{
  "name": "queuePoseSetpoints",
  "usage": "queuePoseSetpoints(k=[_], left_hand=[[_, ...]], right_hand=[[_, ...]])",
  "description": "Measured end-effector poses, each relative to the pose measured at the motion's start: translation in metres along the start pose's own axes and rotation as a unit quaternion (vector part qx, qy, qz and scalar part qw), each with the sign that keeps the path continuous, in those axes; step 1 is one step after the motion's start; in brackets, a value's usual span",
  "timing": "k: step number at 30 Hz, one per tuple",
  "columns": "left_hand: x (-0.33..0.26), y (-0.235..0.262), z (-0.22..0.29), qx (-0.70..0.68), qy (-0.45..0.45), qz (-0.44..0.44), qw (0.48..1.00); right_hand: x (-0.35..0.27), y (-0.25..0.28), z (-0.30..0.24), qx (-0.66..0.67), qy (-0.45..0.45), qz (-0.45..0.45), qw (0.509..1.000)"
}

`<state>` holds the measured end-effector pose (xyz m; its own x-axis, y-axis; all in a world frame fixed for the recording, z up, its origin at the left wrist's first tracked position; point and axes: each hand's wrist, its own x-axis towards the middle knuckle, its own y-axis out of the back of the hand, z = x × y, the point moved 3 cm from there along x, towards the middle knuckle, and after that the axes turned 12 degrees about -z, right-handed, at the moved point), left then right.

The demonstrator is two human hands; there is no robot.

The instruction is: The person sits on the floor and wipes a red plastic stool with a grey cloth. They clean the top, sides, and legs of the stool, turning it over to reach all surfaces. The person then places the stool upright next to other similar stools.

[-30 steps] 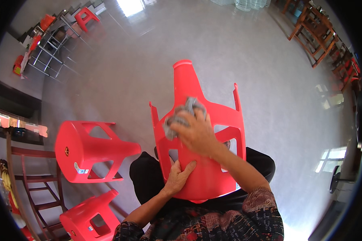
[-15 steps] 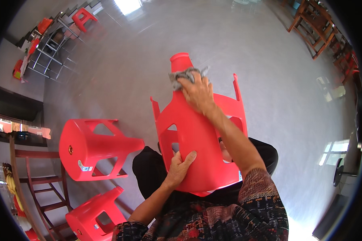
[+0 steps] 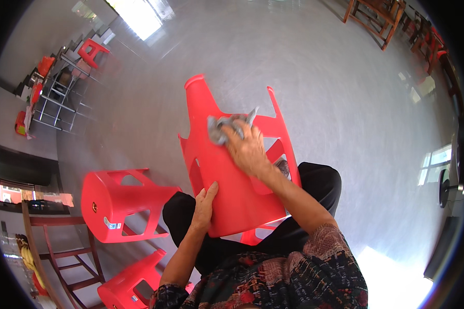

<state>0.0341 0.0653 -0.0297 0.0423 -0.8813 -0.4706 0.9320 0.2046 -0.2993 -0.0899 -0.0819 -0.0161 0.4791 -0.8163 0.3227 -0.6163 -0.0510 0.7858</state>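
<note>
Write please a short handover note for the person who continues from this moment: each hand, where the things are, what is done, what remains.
Left hand: grips the lower edge of the red stool lying across the lap.
Right hand: presses a grey cloth on the stool's side, near the legs.
Nearby: second red stool on its side at the left, a third below it.
Done: cannot tell how much is wiped.
Left: probably the other sides and stools.

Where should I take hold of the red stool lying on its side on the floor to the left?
Probably by a leg of the red stool, coming from the right side. It lies tipped over with its seat facing left and its legs pointing right, toward the person. The cutouts between the legs leave edges to hook fingers around. Both hands are busy with another stool.
</note>
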Motion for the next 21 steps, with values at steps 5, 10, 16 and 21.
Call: queuePoseSetpoints(k=[5, 10, 16, 21], left_hand=[[0.001, 0.001, 0.007, 0.058, -0.001, 0.004, 0.998], [-0.008, 0.015, 0.006, 0.179, -0.102, 0.141, 0.968], [-0.017, -0.091, 0.06, 0.625, -0.377, -0.032, 0.682], [0.003, -0.148, 0.017, 0.747, -0.109, -0.188, 0.628]], right_hand=[[0.006, -0.031, 0.105, -0.166, -0.105, 0.062, 0.979], [-0.049, 0.004, 0.127, -0.166, -0.271, -0.167, 0.933], [-0.094, 0.037, 0.086, -0.196, -0.182, -0.2, 0.943], [-0.12, 0.065, 0.05, -0.143, -0.006, -0.27, 0.952]])
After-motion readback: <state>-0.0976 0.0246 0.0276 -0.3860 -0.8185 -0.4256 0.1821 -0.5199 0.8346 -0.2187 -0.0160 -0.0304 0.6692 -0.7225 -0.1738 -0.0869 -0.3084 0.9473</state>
